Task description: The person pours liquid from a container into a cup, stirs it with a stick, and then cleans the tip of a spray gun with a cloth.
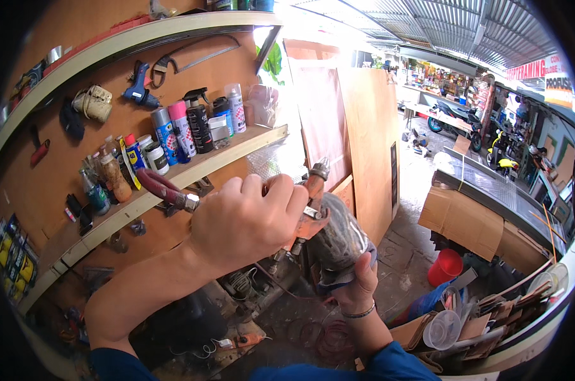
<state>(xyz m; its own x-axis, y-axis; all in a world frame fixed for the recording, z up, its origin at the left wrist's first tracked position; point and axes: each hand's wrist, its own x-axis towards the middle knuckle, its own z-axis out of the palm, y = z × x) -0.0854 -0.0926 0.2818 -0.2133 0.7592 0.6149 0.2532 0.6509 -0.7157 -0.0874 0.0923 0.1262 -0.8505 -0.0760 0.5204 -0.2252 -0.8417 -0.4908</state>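
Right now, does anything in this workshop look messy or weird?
Yes, the scrap pile at lower right: flat pieces lie at all angles, with a clear plastic tub among them. It looks jumbled, not stacked. I can't make out any spill.

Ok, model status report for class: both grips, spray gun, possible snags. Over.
Left grip: closed around orange spray gun. Right grip: holding stained cup. Possible snag: dark-red hose beside left grip.

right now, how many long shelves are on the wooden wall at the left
2: the upper shelf runs along the top of the wall, and the lower shelf sits beneath it. The left forearm could hide more farther down.
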